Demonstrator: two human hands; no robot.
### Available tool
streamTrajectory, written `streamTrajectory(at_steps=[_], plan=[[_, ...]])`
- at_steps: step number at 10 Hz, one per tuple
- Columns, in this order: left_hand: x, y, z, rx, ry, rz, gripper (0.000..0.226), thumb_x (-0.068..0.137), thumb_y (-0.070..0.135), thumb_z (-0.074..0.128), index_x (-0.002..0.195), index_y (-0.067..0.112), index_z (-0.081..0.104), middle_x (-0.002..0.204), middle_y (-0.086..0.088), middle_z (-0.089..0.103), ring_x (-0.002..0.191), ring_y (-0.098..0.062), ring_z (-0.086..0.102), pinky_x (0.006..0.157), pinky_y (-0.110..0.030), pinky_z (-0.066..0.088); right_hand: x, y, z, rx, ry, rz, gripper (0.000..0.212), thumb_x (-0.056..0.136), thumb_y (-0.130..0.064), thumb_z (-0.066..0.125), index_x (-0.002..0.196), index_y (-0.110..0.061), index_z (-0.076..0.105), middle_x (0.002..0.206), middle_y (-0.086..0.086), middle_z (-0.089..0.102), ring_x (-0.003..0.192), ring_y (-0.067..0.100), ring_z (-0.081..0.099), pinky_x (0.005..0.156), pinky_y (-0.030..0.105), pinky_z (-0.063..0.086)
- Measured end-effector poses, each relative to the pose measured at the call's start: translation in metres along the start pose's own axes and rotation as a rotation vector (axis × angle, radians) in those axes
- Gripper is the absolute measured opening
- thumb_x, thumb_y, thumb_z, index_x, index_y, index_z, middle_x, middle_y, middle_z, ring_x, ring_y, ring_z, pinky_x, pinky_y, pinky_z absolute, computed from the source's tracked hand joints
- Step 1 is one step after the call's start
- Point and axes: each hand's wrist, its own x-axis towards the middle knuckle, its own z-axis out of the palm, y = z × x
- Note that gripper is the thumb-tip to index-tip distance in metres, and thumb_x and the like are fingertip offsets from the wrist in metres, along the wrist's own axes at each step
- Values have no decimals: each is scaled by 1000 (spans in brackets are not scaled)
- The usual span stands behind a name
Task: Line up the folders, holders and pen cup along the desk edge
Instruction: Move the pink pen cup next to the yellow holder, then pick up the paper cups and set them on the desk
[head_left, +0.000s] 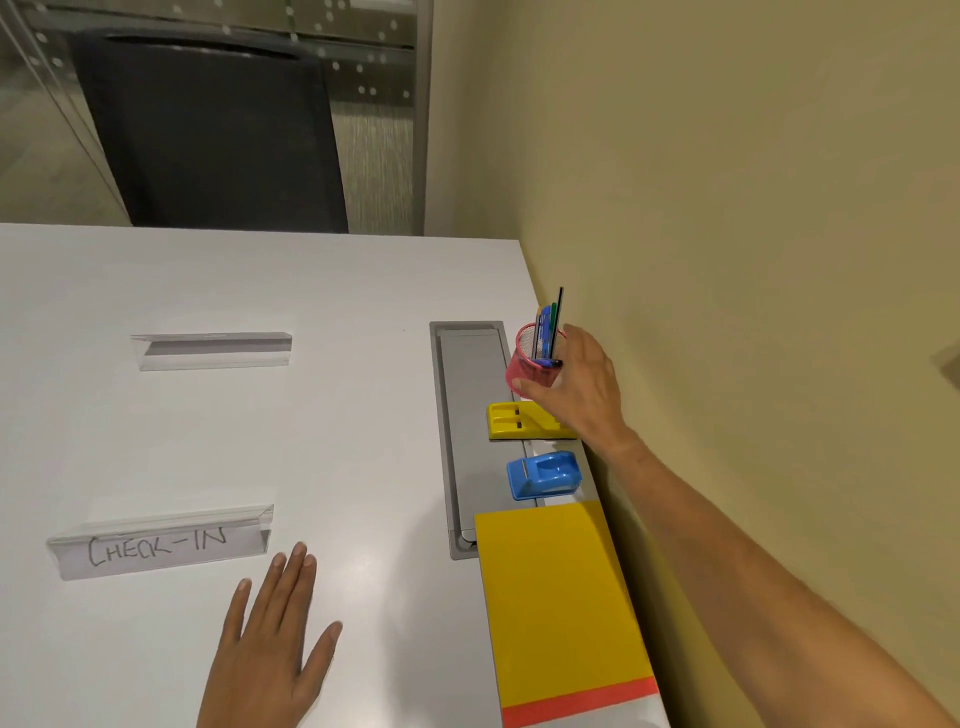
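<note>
Head view, looking down over my white desk (337, 415). Other things first: two clear sign holders sit well off to the left of my right hand, an empty one (212, 351) farther out and one (161, 540) reading "CHECK-IN" just ahead and left of my left hand. A grey cable tray lid (467, 415) is set into the desk between them and the row by the wall (727, 260). Beyond the far desk edge stands a dark chair back (208, 135).

My right hand (576, 387) reaches forward along the wall side and is curled around the pink mesh pen cup (532, 364), thumb on its near face, fingers behind it; whether the cup rests on the desk or is lifted I cannot tell. The cup holds several pens (546, 327), blue, green and dark, standing upright and leaning a little toward the wall.

Just nearer me than that hand, partly under my wrist, lies a yellow holder (519, 421). Nearer still comes a blue holder (543, 475), apart from the yellow one. Under my forearm a yellow folder (556, 597) lies along the desk edge, with a red folder (576, 701) showing as a strip beneath it.

My left hand (270, 649) lies flat and open on the desk, fingers spread, holding nothing.
</note>
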Motion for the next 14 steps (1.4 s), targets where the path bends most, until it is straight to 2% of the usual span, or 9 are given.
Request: streamTrajectory(at_steps=[2, 4, 6, 8, 9, 10, 11, 12, 14], plan=[[0, 10, -8, 38, -20, -13, 75, 96, 57, 22, 155, 11, 28, 167, -2, 21, 153, -22, 25, 121, -53, 27, -83, -14, -20, 47, -123, 74, 89, 76, -57, 69, 146, -18, 29, 148, 5, 42, 134, 24, 43, 109, 41, 42], [-2, 42, -35, 50, -21, -43, 86, 89, 65, 29, 147, 3, 42, 161, -12, 34, 144, -32, 39, 117, -54, 30, -184, -17, -43, 47, -203, 153, 88, 82, -56, 64, 150, -18, 25, 155, -1, 33, 143, 17, 31, 117, 30, 27], [-23, 91, -69, -12, 28, 40, 89, 89, 71, 25, 147, 7, 43, 158, -11, 39, 153, -22, 16, 115, -50, 32, -273, -3, -79, -35, -283, 267, 89, 77, -68, 58, 149, -24, 28, 155, -7, 33, 142, 13, 32, 117, 31, 28], [-51, 116, -104, -55, 13, 91, 91, 88, 77, 20, 157, 17, 14, 167, 0, 6, 156, -12, -8, 122, -41, 11, -338, -3, -105, -24, -429, 364, 108, 64, -83, 58, 151, -31, 20, 159, -11, 21, 144, 6, 29, 114, 24, 29], [-60, 119, -114, -40, -16, 104, 92, 88, 76, 23, 156, 13, 22, 166, 1, 5, 156, -12, -8, 122, -40, 8, -353, -5, -109, 18, -463, 396, 109, 62, -82, 60, 150, -34, 19, 159, -11, 23, 143, 6, 31, 113, 24, 30], [-69, 116, -125, -6, 6, 110, 90, 88, 76, 27, 149, 10, 39, 164, -1, 12, 156, -11, -9, 122, -39, 8, -377, -12, -111, 86, -467, 346, 71, 77, -62, 66, 124, -78, 16, 159, -6, 22, 145, 12, 28, 118, 28, 27], [-72, 110, -132, -2, 40, 122, 90, 89, 75, 27, 150, 10, 36, 165, -2, 14, 156, -10, -9, 121, -38, 9, -389, -16, -110, 70, -484, 323, 76, 83, -37, 71, 84, -88, 15, 156, 3, 31, 144, 20, 33, 118, 29, 26], [-77, 101, -147, 14, 80, 146, 90, 90, 74, 26, 155, 11, 20, 166, -1, 10, 155, -10, -9, 119, -38, 12, -382, -18, -111, 38, -469, 424, 73, 81, -39, 72, 98, -90, 23, 138, 7, 44, 137, 21, 42, 116, 26, 26], [-89, 85, -169, 10, 83, 133, 86, 91, 72, 26, 144, 7, 48, 164, -4, 16, 155, -9, -11, 118, -37, 12, -351, -59, -101, 56, -500, 499, 88, 68, -48, 81, 140, -24, 37, 134, 3, 45, 129, 24, 47, 106, 27, 38]])
